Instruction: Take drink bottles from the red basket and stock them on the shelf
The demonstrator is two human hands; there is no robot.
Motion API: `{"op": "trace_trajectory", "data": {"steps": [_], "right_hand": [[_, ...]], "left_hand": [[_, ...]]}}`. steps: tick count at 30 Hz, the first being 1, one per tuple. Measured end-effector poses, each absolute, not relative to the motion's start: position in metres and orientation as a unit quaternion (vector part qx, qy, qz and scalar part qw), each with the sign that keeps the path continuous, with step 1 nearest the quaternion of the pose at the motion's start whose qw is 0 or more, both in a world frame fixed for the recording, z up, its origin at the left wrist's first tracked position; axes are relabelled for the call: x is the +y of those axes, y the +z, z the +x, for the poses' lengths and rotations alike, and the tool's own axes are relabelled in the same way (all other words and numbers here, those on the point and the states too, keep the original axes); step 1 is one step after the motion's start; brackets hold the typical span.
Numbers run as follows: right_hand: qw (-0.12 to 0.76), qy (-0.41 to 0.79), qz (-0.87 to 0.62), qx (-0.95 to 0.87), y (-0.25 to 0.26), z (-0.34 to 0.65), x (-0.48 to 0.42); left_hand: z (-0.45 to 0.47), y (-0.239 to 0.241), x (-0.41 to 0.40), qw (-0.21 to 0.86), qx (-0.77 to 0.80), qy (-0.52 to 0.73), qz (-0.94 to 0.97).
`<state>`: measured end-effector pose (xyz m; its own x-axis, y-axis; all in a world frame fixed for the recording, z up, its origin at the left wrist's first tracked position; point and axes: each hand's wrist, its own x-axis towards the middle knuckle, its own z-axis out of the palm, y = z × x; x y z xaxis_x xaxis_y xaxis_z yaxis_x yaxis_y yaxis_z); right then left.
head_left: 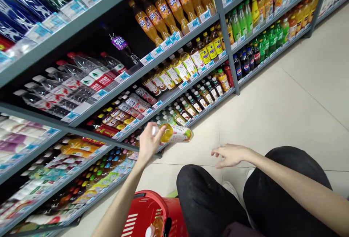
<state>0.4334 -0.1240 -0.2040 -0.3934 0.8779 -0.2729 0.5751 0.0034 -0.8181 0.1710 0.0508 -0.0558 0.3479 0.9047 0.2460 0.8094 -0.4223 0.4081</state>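
My left hand (148, 140) is closed around the neck end of a drink bottle (177, 134) with a white cap, yellow liquid and a white fruit label. The bottle lies nearly level, its base pointing right, in front of the lowest shelf. Out over the floor, above my knees, my right hand (231, 154) holds nothing, with its fingers apart. Below my left forearm stands a red shopping basket (174, 211). Inside it a bottle with a white cap (150, 230) shows in part.
Grey shelving (188, 33) full of drink bottles runs diagonally across the left and top. Small dark juice bottles (195, 104) line the lowest shelf near my left hand. Pale floor tiles (272, 113) extend to the right. My bent knees (209, 197) are beside the basket.
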Motion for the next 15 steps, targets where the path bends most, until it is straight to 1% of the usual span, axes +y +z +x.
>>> {"op": "trace_trajectory", "data": {"steps": [4,7,10,14,15], "right_hand": [[0.016,0.421,-0.502,-0.755,-0.186,0.423,-0.137],[-0.043,0.403,-0.511,-0.759,-0.176,0.412,-0.148],[-0.058,0.38,-0.515,-0.766,-0.184,0.397,-0.158],[-0.018,0.32,-0.511,-0.798,-0.233,0.374,-0.168],[-0.02,0.321,-0.514,-0.795,-0.246,0.37,-0.17]], "left_hand": [[0.187,-0.036,0.111,0.018,0.523,0.32,0.79],[0.21,-0.022,0.164,-0.09,0.488,0.395,0.773],[0.237,-0.014,0.216,-0.139,0.457,0.433,0.764],[0.276,-0.011,0.27,-0.148,0.438,0.431,0.775],[0.284,-0.012,0.281,-0.151,0.435,0.431,0.776]]}}
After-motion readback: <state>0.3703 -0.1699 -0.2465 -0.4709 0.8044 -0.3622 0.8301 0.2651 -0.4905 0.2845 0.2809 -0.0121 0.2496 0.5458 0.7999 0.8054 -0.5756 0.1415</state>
